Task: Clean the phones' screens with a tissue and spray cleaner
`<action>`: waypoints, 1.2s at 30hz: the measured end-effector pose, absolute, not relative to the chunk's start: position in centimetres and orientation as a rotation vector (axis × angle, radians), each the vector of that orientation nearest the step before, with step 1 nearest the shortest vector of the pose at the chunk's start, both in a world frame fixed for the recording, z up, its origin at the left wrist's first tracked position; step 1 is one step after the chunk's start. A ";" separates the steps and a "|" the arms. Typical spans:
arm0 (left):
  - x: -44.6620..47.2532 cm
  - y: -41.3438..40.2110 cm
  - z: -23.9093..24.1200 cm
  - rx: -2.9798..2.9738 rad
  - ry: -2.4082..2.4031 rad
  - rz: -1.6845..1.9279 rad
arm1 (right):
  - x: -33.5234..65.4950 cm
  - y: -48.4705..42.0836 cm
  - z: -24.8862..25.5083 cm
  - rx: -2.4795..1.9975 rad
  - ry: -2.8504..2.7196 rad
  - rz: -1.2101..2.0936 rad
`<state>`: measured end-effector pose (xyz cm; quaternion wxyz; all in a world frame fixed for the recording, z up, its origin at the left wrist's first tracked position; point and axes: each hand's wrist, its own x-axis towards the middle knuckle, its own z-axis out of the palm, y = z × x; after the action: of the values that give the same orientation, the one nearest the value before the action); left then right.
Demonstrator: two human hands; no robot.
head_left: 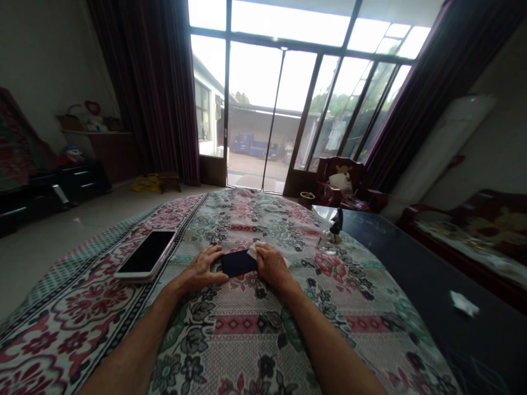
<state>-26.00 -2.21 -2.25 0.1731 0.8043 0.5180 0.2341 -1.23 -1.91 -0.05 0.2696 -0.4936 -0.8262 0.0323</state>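
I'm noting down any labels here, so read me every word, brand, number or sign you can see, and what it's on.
No readable text anywhere.
Dark flat object: no lettering visible.
White-edged device: black screen, no lettering visible.
Clear bottle: too small and blurred to tell.
Blue things outside: too blurred to tell.

"What hides the right end of the dark slab (237, 264)?"
"The right hand (272, 265), covering part of the white wipe (251, 252) too."
"And the forearms (138, 332)?"
"The bottom edge cuts both off."

flowered tablecloth (242, 300) | white-framed tablet (149, 251) | dark-blue slab (237, 263) | black-topped bottle (336, 238)
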 end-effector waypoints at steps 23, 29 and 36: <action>-23.5 -4.1 -1.5 2.381 1.515 0.669 | 0.3 -1.5 -0.5 -1.501 -2.111 -0.001; -21.6 -4.6 -1.2 2.396 1.567 0.748 | -1.1 -2.1 0.0 -1.526 -2.163 0.022; -20.0 -5.5 -1.4 2.359 1.725 0.747 | -3.3 -4.1 0.3 -1.345 -2.309 0.039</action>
<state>-20.01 -5.47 -1.44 0.0626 0.7805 0.5708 0.2473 -3.31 -4.07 0.33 0.2325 -0.4897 -0.8402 0.0143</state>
